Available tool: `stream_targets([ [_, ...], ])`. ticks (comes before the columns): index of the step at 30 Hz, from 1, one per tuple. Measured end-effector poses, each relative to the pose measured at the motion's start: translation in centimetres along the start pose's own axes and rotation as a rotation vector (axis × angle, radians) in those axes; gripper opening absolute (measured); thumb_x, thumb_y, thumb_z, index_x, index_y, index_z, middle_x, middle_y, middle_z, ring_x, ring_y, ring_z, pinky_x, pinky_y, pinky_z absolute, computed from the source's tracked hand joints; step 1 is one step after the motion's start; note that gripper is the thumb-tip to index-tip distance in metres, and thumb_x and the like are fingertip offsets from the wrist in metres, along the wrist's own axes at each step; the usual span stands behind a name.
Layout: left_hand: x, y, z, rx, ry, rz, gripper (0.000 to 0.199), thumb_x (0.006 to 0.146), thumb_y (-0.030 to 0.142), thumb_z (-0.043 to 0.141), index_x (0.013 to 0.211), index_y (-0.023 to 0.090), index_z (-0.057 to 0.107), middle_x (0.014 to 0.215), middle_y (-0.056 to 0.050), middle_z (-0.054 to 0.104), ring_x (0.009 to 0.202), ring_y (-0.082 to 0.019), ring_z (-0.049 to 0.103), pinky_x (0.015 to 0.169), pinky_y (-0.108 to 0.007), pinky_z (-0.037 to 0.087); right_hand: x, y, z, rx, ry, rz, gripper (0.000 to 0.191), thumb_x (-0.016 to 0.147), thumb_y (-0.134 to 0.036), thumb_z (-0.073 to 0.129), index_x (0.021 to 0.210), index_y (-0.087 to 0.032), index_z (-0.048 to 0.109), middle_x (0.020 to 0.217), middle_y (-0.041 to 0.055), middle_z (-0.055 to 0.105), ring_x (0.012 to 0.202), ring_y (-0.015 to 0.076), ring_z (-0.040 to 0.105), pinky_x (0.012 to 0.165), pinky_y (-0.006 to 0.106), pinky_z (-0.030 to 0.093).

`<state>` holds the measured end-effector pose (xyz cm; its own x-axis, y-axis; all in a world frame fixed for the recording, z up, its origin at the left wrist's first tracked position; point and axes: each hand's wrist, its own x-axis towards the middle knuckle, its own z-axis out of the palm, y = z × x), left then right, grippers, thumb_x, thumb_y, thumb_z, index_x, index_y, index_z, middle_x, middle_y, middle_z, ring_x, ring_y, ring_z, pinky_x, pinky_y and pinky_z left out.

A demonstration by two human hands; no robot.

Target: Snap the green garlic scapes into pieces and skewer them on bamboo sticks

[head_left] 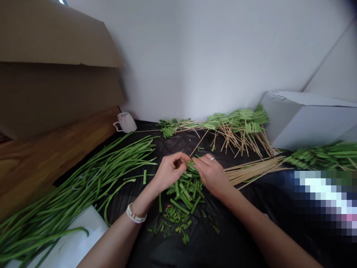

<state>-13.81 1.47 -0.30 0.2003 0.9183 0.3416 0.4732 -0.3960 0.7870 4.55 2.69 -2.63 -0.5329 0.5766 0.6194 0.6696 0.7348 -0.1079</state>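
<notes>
My left hand [173, 169] is closed, thumb and fingers pinched together over a heap of cut green bean pieces [185, 193]. Beside it, my right hand [209, 172] is also closed, its fingertips meeting those of the left. A thin bamboo skewer [199, 143] slants away from this meeting point, its near end partly hidden by the fingers. Some green shows at the right fingertips, apparently a bean piece. Exactly how each hand grips is hard to see. Smaller green scraps [177, 219] lie nearer to me on the black plastic sheet [167, 247].
Long uncut beans [83, 186] spread on the left, partly over a white board [83, 230]. Filled skewers [237, 119] pile by the wall; bare skewers [253, 170] lie right. A white mug [126, 123], cardboard box [61, 85] and white box [295, 119] stand around.
</notes>
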Motion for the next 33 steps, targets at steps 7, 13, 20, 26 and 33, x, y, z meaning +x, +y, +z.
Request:
stream_targets([
  [7, 1.2, -3.2, -4.5, 0.515, 0.115, -0.113, 0.022, 0.08, 0.019, 0.052, 0.089, 0.018, 0.072, 0.078, -0.002, 0.072, 0.066, -0.015, 0.06, 0.066, -0.025, 0.042, -0.1, -0.6, 0.2, -0.007, -0.126, -0.015, 0.024, 0.096, -0.024, 0.049, 0.107, -0.013, 0.067, 0.096, 0.0103, 0.068, 0.095, 0.0249, 0.055, 0.087, 0.038, 0.043],
  [13, 0.7, -5.2, -9.4, 0.855, 0.078, -0.494, 0.019, 0.078, 0.029, 0.056, 0.083, 0.021, 0.072, 0.087, -0.008, 0.073, 0.081, -0.024, 0.065, 0.069, -0.03, 0.044, -0.3, -0.5, 0.4, -0.064, -0.16, -0.049, 0.019, 0.095, -0.019, 0.05, 0.096, -0.016, 0.069, 0.089, 0.0084, 0.067, 0.091, 0.0233, 0.053, 0.084, 0.036, 0.04],
  [20, 0.1, -6.1, -9.5, 0.948, -0.081, -0.543, 0.032, 0.067, 0.009, 0.056, 0.091, 0.024, 0.072, 0.098, -0.008, 0.071, 0.09, -0.025, 0.065, 0.07, -0.029, 0.046, -0.4, -0.4, 0.7, -0.109, -0.172, -0.07, 0.016, 0.093, -0.016, 0.052, 0.089, -0.016, 0.067, 0.086, 0.0074, 0.066, 0.088, 0.0223, 0.052, 0.079, 0.035, 0.037],
  [26, 0.1, -7.1, -8.1, 0.961, -0.012, -0.5, 0.019, 0.076, 0.013, 0.054, 0.085, 0.02, 0.07, 0.102, -0.012, 0.065, 0.091, -0.028, 0.065, 0.075, -0.035, 0.049, -0.3, -0.3, 0.6, -0.126, -0.178, -0.074, 0.016, 0.093, -0.017, 0.052, 0.087, -0.016, 0.067, 0.086, 0.0075, 0.066, 0.087, 0.0224, 0.052, 0.078, 0.035, 0.036],
  [33, 1.2, -5.2, -5.6, 0.701, 0.523, -0.025, 0.023, 0.094, 0.016, 0.037, 0.106, 0.016, 0.057, 0.105, -0.012, 0.062, 0.102, -0.022, 0.06, 0.093, -0.035, 0.046, -0.2, -0.4, 0.4, 0.005, -0.16, -0.027, 0.022, 0.093, -0.014, 0.048, 0.09, -0.015, 0.069, 0.088, 0.0106, 0.069, 0.09, 0.0238, 0.055, 0.082, 0.038, 0.04],
])
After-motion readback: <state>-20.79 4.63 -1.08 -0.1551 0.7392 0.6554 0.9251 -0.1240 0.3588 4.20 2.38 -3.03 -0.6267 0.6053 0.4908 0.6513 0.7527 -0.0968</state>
